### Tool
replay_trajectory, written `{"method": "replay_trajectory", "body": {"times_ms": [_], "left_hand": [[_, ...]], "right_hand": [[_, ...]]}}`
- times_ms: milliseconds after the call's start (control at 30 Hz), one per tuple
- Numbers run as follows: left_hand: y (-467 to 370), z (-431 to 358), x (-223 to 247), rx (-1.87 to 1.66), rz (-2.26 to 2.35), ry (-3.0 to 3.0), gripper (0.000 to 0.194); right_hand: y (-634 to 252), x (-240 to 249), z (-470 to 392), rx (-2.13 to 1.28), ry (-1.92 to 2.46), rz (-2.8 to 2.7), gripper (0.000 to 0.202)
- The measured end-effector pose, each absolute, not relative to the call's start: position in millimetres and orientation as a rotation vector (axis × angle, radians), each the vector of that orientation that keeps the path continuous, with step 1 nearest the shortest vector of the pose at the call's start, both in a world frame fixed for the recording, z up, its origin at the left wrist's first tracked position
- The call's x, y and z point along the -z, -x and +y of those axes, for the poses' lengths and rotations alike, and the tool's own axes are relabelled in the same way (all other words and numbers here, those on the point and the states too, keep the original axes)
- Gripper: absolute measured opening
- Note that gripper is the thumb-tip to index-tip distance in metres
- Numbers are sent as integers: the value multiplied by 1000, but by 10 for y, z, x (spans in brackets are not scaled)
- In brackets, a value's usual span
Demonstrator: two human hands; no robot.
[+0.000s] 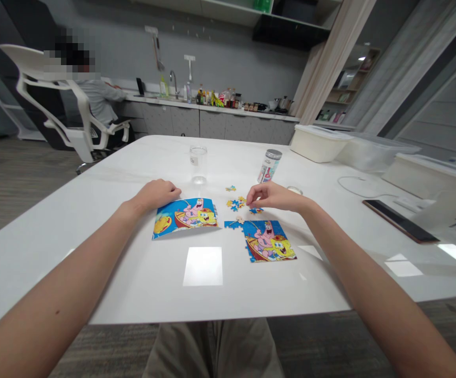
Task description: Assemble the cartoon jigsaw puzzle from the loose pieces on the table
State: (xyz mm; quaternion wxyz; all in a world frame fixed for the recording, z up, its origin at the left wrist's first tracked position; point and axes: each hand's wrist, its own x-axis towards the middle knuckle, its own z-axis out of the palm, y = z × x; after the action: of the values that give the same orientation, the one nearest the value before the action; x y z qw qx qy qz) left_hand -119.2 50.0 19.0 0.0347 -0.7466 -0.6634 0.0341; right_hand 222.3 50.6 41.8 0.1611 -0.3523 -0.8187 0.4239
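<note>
My left hand (pixel 159 193) is closed at the upper left edge of a bent picture card (pixel 188 215), which shows a pink and a yellow cartoon figure in a boat. Right of the card lies a partly joined jigsaw puzzle (pixel 270 241) with the same picture. A strip of blue joined pieces (pixel 232 225) extends from its upper left corner, with a pinkish puzzle piece (pixel 240 220) beside it. Above these, my right hand (pixel 273 197) has its fingers pinched together over loose puzzle pieces (pixel 236 203); whatever is between the fingertips is hidden. Another small piece cluster (pixel 231 188) lies farther back.
A clear jar (pixel 198 165) and a printed canister with a silver lid (pixel 269 165) stand behind the hands. A round lid (pixel 294 190) lies by my right wrist. Storage boxes (pixel 318 143), a dark tablet-like device (pixel 399 220) and cables occupy the right. A person (pixel 97 100) sits back left.
</note>
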Motion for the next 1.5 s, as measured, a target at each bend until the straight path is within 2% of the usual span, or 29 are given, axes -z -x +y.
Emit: {"method": "replay_trajectory", "body": {"times_ms": [300, 533, 800, 1133, 1500], "left_hand": [[1194, 499, -186, -118, -2025, 2292, 48], [1186, 493, -197, -117, -2021, 2291, 48], [1179, 474, -215, -120, -2026, 2286, 46], [1184, 483, -209, -133, -2039, 2281, 48], [1184, 484, -205, -99, -2028, 2301, 46]], "right_hand": [[-2033, -411, 349, -773, 1013, -2731, 28], [-2015, -355, 344, -920, 1107, -2706, 23], [-1997, -349, 341, -849, 1099, -2741, 20], [-2001, -329, 366, -689, 1117, -2752, 24], [-2041, -258, 452, -363, 1088, -2746, 16]]}}
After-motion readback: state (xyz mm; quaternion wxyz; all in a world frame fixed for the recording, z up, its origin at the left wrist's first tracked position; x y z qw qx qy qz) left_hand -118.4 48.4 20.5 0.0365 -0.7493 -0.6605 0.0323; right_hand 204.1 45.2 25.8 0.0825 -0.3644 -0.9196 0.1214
